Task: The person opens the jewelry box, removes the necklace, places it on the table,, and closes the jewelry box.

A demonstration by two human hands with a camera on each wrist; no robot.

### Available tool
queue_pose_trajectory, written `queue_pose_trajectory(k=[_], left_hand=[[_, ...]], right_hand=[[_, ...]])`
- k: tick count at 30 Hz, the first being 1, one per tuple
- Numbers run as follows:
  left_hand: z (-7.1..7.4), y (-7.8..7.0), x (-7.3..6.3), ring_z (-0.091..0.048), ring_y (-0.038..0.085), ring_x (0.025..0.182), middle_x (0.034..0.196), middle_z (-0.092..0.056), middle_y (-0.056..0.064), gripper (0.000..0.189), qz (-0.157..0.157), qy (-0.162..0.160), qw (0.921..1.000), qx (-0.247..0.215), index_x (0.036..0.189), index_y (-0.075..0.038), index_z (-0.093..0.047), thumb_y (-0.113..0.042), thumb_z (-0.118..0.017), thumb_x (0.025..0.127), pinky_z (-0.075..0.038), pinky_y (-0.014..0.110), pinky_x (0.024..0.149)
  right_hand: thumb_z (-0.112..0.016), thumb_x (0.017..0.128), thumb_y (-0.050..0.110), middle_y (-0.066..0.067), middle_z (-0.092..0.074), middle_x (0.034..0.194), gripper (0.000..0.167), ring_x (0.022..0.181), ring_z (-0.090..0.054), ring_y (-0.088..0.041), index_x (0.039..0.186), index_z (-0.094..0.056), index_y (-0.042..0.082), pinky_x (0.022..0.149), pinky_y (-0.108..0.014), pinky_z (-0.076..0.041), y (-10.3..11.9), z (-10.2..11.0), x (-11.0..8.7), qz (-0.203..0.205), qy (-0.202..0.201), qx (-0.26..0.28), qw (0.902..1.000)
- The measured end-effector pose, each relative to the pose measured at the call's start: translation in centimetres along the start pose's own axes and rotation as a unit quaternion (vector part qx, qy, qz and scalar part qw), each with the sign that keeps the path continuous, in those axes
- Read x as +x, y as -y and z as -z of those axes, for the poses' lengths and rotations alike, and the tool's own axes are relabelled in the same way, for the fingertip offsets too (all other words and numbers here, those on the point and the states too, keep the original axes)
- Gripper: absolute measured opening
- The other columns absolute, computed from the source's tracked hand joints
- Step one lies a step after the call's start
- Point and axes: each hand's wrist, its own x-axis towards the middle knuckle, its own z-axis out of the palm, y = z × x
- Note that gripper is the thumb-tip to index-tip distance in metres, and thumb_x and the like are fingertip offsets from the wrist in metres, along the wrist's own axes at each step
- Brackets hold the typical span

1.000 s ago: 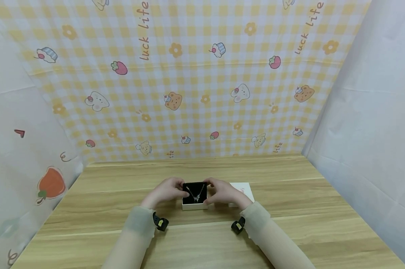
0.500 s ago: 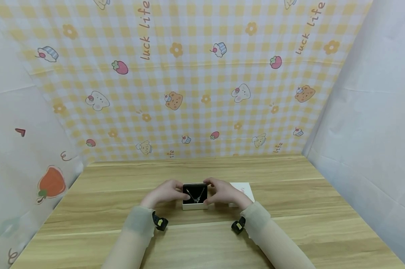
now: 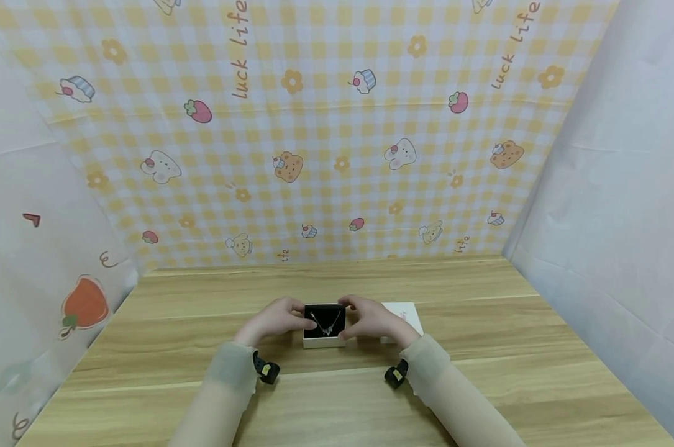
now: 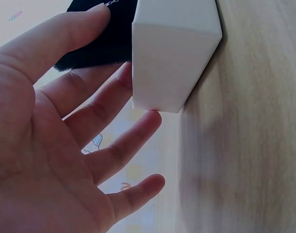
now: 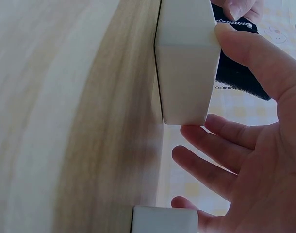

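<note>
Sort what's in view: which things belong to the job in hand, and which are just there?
Part of the job: silver-coloured necklace, black insert, white box; probably the white printed lid too.

Just there: checked backdrop, wood-grain tabletop, black wrist cameras.

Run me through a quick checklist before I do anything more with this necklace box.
1. White box sitting flat on the table: ok.
2. Black pad fully seated: not ok; the wrist views show it standing out above the box rim.
3. Left hand holding the pad: ok, thumb on its front face.
4. Right hand steadying the box: ok, thumb and fingers at its right end.
5. Necklace chain clear of snags: cannot tell; some chain shows behind the pad too.
6. White lid off the box: ok, resting to its right.
</note>
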Motion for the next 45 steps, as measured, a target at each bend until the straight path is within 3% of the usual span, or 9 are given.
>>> queue_pose_trajectory(k=[13, 33, 39, 45], left_hand=[[0.03, -0.04, 0.09, -0.054, 0.017, 0.087, 0.095, -0.07, -0.001, 0.015, 0.0, -0.004, 0.9999, -0.012, 0.091, -0.01, -0.074, -0.023, -0.075, 0.083, -0.04, 0.036, 0.082], [0.19, -0.36, -0.25, -0.05, 0.016, 0.074, 0.081, -0.066, -0.003, 0.015, -0.002, -0.019, 0.9997, -0.011, 0.082, -0.012, -0.071, -0.027, -0.072, 0.086, -0.039, 0.032, 0.069], [0.29, -0.69, -0.37, -0.056, 0.016, 0.088, 0.089, -0.067, -0.004, 0.016, 0.004, -0.04, 0.999, -0.021, 0.086, -0.014, -0.071, -0.03, -0.07, 0.089, -0.042, 0.04, 0.085], [0.53, -0.93, -0.38, -0.057, 0.019, 0.103, 0.093, -0.067, -0.004, 0.016, -0.003, -0.065, 0.9972, -0.035, 0.092, -0.017, -0.072, -0.032, -0.069, 0.09, -0.038, 0.053, 0.098]], right_hand=[[-0.083, 0.073, 0.032, -0.004, -0.054, 0.134, 0.077, 0.126, -0.046, -0.03, 0.138, -0.049, 0.01, 0.104, -0.051, -0.037, 0.05, 0.06, -0.01, -0.001, 0.004, 0.009, 1.0], [-0.084, 0.073, 0.034, -0.007, -0.054, 0.135, 0.077, 0.126, -0.046, -0.031, 0.138, -0.049, 0.013, 0.103, -0.052, -0.037, -0.02, -0.02, -0.03, -0.005, 0.002, 0.006, 1.0], [-0.084, 0.073, 0.036, -0.009, -0.053, 0.136, 0.072, 0.127, -0.046, -0.032, 0.135, -0.052, 0.015, 0.104, -0.051, -0.037, 0.06, -0.04, -0.1, -0.008, 0.001, 0.004, 1.0], [-0.084, 0.073, 0.036, -0.006, -0.054, 0.135, 0.068, 0.127, -0.046, -0.032, 0.131, -0.054, 0.017, 0.103, -0.05, -0.039, 0.09, 0.0, -0.11, -0.004, 0.0, 0.004, 1.0]])
